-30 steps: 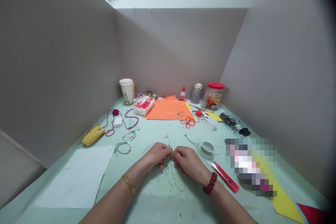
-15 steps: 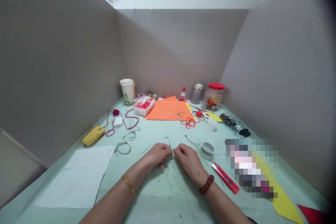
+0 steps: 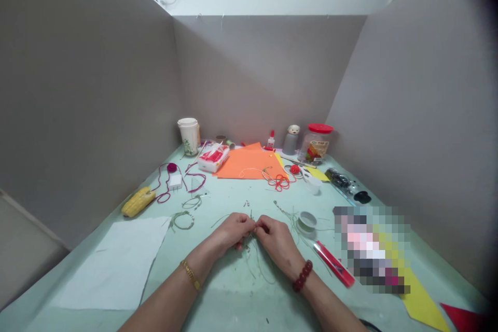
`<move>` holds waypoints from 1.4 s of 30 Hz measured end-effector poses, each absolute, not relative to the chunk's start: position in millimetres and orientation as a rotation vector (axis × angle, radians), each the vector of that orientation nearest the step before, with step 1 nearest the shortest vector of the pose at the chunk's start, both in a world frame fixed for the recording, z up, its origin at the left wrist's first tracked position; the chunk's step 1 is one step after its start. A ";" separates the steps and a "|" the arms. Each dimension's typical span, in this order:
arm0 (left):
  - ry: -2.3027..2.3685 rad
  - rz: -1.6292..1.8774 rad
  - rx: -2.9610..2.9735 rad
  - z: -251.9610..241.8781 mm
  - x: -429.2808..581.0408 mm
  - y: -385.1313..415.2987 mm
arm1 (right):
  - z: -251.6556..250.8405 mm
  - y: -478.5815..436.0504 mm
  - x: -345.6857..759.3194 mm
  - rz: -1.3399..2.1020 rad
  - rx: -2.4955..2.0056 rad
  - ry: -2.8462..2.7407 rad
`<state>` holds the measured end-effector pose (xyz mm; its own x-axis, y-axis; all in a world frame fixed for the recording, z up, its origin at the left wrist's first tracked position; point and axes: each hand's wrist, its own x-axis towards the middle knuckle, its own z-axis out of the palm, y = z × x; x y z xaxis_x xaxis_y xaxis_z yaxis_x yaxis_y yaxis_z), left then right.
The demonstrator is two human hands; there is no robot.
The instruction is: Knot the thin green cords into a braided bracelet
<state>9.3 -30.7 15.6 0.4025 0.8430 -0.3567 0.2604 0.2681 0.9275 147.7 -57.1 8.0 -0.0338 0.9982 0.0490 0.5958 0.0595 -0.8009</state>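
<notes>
grey partition walls [image 3: 249,78] box in a pale green desk [image 3: 233,308], and the containers stand mostly along its far edge. a white paper cup [image 3: 188,137] with a green print has its lid on, so its contents stay hidden. a clear plastic jar [image 3: 315,146] with a red lid stands near the far right corner, its printed label blocking much of the view inside. beside it is a small grey pot [image 3: 290,146] topped by a little white figure, and a red-and-white tissue packet [image 3: 212,158] lies near the cup at the edge of a sheet of orange paper [image 3: 249,165]. a small round roll of pale tape [image 3: 307,221] sits just right of the hands [image 3: 254,233], which are close together above the desk. the left hand [image 3: 233,231] and right hand [image 3: 277,244] are both curled, fingertips meeting around a thin green wire [image 3: 252,243] that trails down below them onto the desk. how tightly each hand pinches it is hidden. two green wire loops [image 3: 182,220] lie to the left, and a red box cutter [image 3: 333,263] lies to the right.
</notes>
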 end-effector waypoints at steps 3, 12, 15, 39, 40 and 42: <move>1.142 0.539 1.268 15.6 9.4 -30.7 | 12.5 -57.5 148.5 1.137 -1.642 -1.428; 1.143 0.480 1.425 9.5 8.3 -29.9 | 5.9 -55.9 147.2 1.260 -1.559 -1.152; 1.145 0.485 1.419 4.9 10.5 -30.6 | 5.6 -57.1 145.4 1.222 -1.542 -1.172; 1.081 0.429 1.400 2.4 6.4 -33.9 | 7.4 -39.8 166.5 1.529 -1.041 -0.564; 1.088 0.423 1.400 3.0 6.3 -33.9 | 6.8 -39.5 166.7 1.524 -1.025 -0.605; 1.104 0.414 1.395 4.8 6.1 -34.1 | 5.5 -39.4 166.4 1.527 -0.998 -0.676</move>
